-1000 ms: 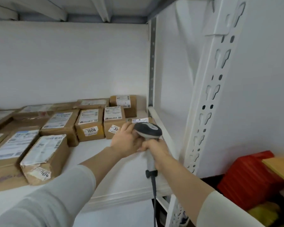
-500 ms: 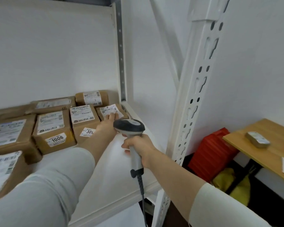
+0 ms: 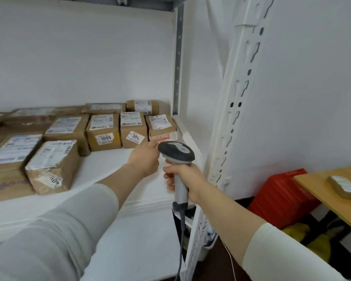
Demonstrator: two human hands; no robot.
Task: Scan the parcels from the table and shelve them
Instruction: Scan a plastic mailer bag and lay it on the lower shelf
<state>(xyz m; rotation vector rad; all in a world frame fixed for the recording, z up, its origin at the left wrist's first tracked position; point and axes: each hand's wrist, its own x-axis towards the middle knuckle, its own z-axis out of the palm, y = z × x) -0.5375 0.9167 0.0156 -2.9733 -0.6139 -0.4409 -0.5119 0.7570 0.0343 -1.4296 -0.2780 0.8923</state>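
Note:
Several brown cardboard parcels with white labels stand in rows on the white shelf [image 3: 114,179]. The rightmost one in the front row [image 3: 161,126] sits against the shelf's right end. My left hand [image 3: 145,159] reaches toward its front face, fingers extended and holding nothing; the fingertips are partly hidden behind the scanner. My right hand [image 3: 182,177] grips the handle of a grey and black barcode scanner [image 3: 176,152], whose head points at that parcel. Another small parcel [image 3: 344,187] lies on the wooden table [image 3: 316,191] at the right.
A white perforated shelf post [image 3: 233,118] rises just right of the scanner. A red crate [image 3: 280,197] and a yellow bag [image 3: 312,240] sit on the floor under the table. The scanner's cable [image 3: 181,230] hangs down past the shelf's front edge.
My left hand has drawn back from the top of the rightmost parcel to just in front of it. My right hand still holds the scanner.

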